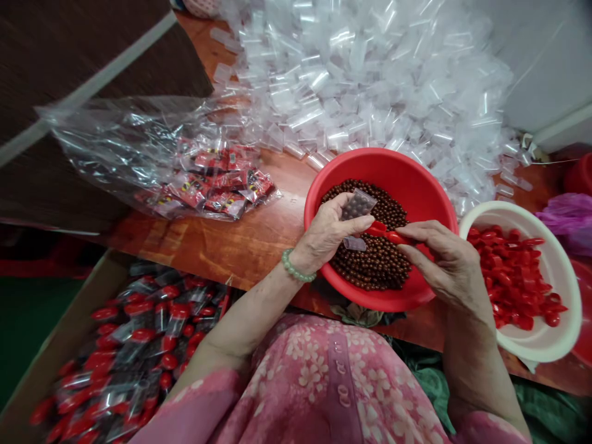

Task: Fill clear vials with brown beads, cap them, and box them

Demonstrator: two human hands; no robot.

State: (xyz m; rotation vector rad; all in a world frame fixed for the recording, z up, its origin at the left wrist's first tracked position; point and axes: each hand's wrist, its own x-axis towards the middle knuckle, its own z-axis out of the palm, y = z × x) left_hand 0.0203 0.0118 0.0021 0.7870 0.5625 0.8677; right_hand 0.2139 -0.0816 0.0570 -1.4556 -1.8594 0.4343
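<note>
My left hand (326,234), with a green bead bracelet on the wrist, holds a small clear tube (357,205) filled with brown balls over a red bowl (419,179). A second clear tube (354,243) shows just under that hand. My right hand (439,253) pinches a red cap (393,236) close to the tube. The red bowl holds a mass of small brown balls (377,262). Both hands hover above the bowl, almost touching each other.
A white bowl (562,271) of red caps (513,277) stands to the right. A big heap of empty clear tubes (370,74) fills the back of the wooden table (240,240). A plastic bag with red packets (217,185) lies left. A cardboard box (60,336) of filled tubes sits lower left.
</note>
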